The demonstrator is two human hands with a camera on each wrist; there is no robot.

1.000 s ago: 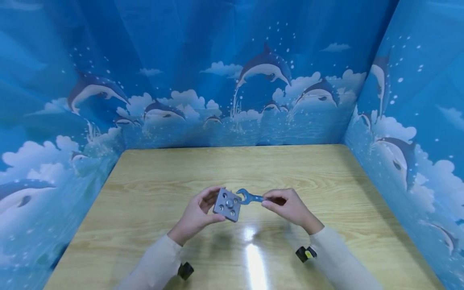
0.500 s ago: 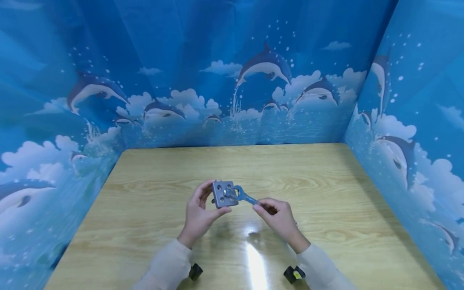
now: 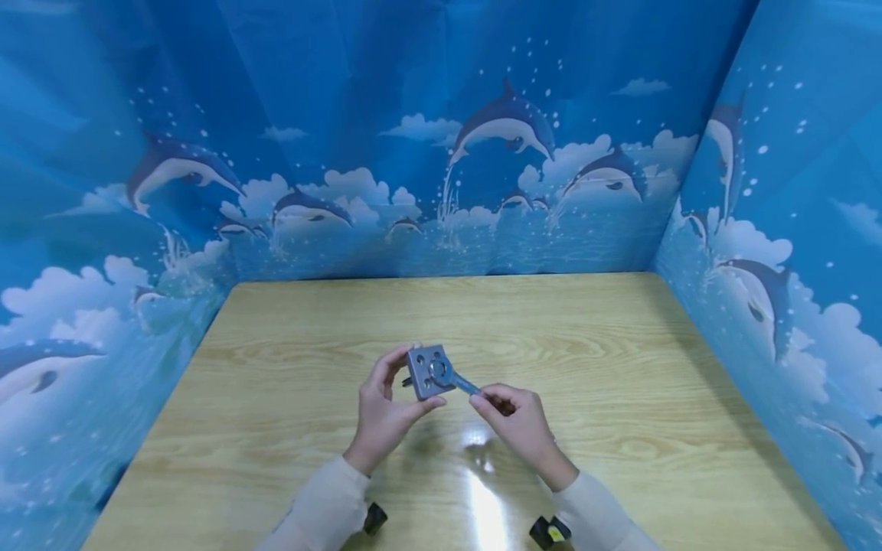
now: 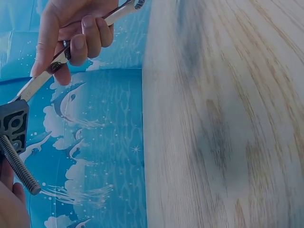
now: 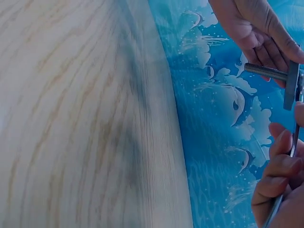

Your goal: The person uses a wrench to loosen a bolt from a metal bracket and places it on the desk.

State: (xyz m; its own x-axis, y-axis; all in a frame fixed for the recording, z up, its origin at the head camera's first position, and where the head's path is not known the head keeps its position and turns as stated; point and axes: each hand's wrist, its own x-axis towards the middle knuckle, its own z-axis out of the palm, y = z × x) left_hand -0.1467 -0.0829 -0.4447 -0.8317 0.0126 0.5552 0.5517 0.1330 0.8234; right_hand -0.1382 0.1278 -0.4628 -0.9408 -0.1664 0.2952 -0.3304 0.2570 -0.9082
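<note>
My left hand [image 3: 383, 419] holds a grey square metal plate [image 3: 430, 353] with holes by its edges, tilted above the table. A bolt goes through its middle, and its long threaded shank [image 4: 20, 164] sticks out of the back in both wrist views. In my right hand [image 3: 521, 428] a metal wrench [image 3: 466, 385] is gripped by its handle, thumb along it and fingers curled behind. The wrench's head lies over the bolt head on the plate's front; how closely it fits is too small to tell. Its other end shows beyond the right hand in the left wrist view.
A wood-grain table [image 3: 296, 329] lies beneath both hands, with a bright light reflection near the front. Blue curtains [image 3: 386, 115] printed with dolphins and clouds stand behind it and at both sides. A small black device [image 3: 550, 532] is at the right sleeve.
The wrench has come from beside the plate onto the bolt head. My right hand has moved left and nearer the body; the left has shifted slightly and turned the plate.
</note>
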